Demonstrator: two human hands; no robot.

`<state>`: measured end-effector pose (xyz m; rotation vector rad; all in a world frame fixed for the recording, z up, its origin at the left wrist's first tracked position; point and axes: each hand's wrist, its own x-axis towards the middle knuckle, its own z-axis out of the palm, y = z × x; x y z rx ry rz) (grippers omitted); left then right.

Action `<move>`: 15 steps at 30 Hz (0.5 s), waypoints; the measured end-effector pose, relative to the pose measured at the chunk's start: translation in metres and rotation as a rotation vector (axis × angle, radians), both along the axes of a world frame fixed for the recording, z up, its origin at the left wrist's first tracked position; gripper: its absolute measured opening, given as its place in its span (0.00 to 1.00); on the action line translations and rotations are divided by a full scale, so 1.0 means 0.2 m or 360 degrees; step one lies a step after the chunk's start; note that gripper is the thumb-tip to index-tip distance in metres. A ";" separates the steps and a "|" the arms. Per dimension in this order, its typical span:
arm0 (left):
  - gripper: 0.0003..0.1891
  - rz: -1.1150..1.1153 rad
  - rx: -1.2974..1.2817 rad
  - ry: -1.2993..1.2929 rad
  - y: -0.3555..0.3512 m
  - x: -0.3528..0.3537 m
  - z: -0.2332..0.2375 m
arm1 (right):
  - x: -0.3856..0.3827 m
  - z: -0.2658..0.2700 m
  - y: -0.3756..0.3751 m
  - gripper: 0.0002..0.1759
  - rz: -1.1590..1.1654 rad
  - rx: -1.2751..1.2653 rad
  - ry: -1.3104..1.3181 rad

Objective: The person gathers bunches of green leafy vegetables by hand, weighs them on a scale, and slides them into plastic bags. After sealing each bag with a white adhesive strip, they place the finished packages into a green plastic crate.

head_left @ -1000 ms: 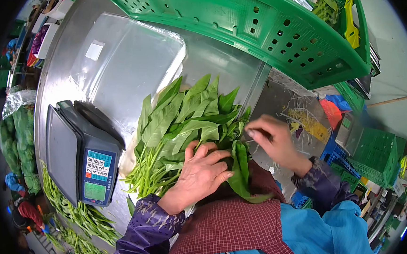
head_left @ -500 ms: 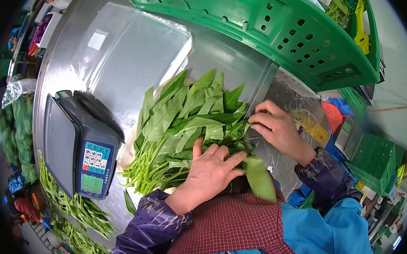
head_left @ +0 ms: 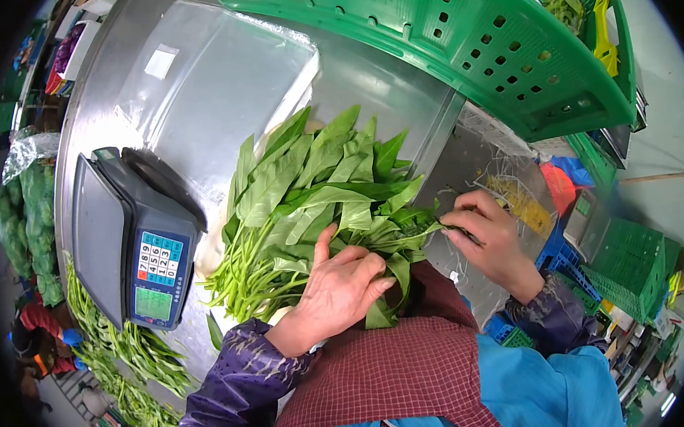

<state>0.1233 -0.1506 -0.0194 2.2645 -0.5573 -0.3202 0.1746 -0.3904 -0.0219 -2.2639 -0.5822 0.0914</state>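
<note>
A heap of leafy green vegetables [head_left: 305, 179] lies on the metal table, with leaves toward the top and pale stems at the lower left. My left hand [head_left: 340, 293] rests on the near side of the heap, fingers bent over the leaves and thumb apart. To the right of the heap, my right hand [head_left: 483, 235] pinches the tip of a leafy stem [head_left: 412, 233] between thumb and fingers. Left of the heap sits a digital scale [head_left: 138, 239] with a keypad and a green display.
Clear plastic bags [head_left: 232, 87] lie at the table's upper left. A large green crate [head_left: 480, 49] spans the top. More greens [head_left: 126, 349] lie below the scale. Green crates [head_left: 628, 265] stand at the right. A person [head_left: 40, 335] shows at the lower left.
My right hand has moved right and slightly down, drawing the stem out from the heap. The large leaf hanging over the apron has swung left, beside my left hand.
</note>
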 end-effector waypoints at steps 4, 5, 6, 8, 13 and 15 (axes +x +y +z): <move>0.06 0.0168 0.0002 -0.0226 0.01 -0.01 -0.02 | -0.03 0.06 0.01 0.10 -0.0015 -0.0030 -0.0070; 0.06 0.0171 0.0006 -0.0226 0.01 -0.01 -0.02 | -0.04 0.06 0.02 0.10 -0.0031 -0.0041 -0.0092; 0.07 0.0214 0.0035 -0.0206 0.01 -0.01 -0.02 | -0.04 0.06 0.02 0.10 -0.0026 -0.0037 -0.0091; 0.09 0.0265 0.0068 -0.0184 0.00 -0.02 -0.02 | -0.04 0.06 0.02 0.11 -0.0015 -0.0074 -0.0123; 0.15 0.0305 0.0244 -0.0157 -0.02 -0.02 -0.02 | -0.05 0.09 0.02 0.13 -0.0075 -0.0080 -0.0121; 0.16 0.0311 0.0282 -0.0188 -0.02 -0.01 -0.03 | -0.04 0.10 0.01 0.13 -0.0068 -0.0120 -0.0125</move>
